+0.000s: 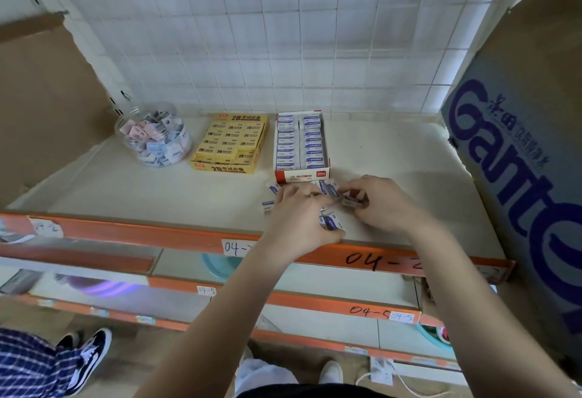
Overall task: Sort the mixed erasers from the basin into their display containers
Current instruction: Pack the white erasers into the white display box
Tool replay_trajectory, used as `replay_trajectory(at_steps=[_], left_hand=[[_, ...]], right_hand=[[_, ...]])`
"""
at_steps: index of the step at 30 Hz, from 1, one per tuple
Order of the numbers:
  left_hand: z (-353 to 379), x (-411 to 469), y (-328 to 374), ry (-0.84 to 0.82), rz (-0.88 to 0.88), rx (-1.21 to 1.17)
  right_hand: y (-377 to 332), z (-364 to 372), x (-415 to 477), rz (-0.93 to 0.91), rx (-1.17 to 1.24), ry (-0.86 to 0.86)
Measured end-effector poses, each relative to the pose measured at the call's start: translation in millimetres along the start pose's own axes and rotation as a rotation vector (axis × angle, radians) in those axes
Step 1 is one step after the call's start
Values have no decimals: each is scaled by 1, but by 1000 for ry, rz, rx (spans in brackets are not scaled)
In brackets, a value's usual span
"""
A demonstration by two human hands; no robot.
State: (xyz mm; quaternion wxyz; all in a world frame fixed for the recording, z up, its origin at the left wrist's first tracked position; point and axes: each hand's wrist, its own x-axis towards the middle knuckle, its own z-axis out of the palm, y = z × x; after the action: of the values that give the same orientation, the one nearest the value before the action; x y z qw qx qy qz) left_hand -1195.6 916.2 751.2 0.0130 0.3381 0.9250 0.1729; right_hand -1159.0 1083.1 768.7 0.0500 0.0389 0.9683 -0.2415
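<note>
Several loose white-and-blue erasers (271, 190) lie on the shelf in front of a red-and-white display box (301, 174) filled with rows of the same kind. My left hand (296, 212) curls over this pile and grips one white-and-blue eraser (331, 223) at its near edge. My right hand (381, 205) pinches another eraser (354, 201) just to the right. A yellow display box (231, 142) holds yellow erasers. At the far left, a clear round jar (154, 136) holds mixed pastel erasers.
The cream shelf board (157, 190) has an orange front rail (141, 234) marked 04-2. Cardboard sheets (41, 98) stand at the left, and a large printed carton (519, 152) at the right. A teal basin (220, 264) shows on the lower shelf. Another person's shoe (91, 356) is at bottom left.
</note>
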Motion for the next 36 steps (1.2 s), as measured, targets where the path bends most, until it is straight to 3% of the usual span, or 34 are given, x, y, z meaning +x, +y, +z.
replay_trajectory(at_steps=[5,11,18,24,28,36], left_hand=[[-4,0,-12,-55,14,-90],[-22,1,-15,52,-5,-432],[-32,9,-41,109,-110,-536],[-48,40,-62,101,-90,-479],[-57,78,-72,55,-74,-309],[-49,120,-94,-127,-62,-2]], right_hand=[[6,-4,-2,-5,-30,19],[11,-8,1,-39,71,18],[-2,-15,18,-89,165,103],[-18,-30,56,-86,176,129],[-28,-42,98,-90,183,166],[-34,-16,139,-72,-181,136]])
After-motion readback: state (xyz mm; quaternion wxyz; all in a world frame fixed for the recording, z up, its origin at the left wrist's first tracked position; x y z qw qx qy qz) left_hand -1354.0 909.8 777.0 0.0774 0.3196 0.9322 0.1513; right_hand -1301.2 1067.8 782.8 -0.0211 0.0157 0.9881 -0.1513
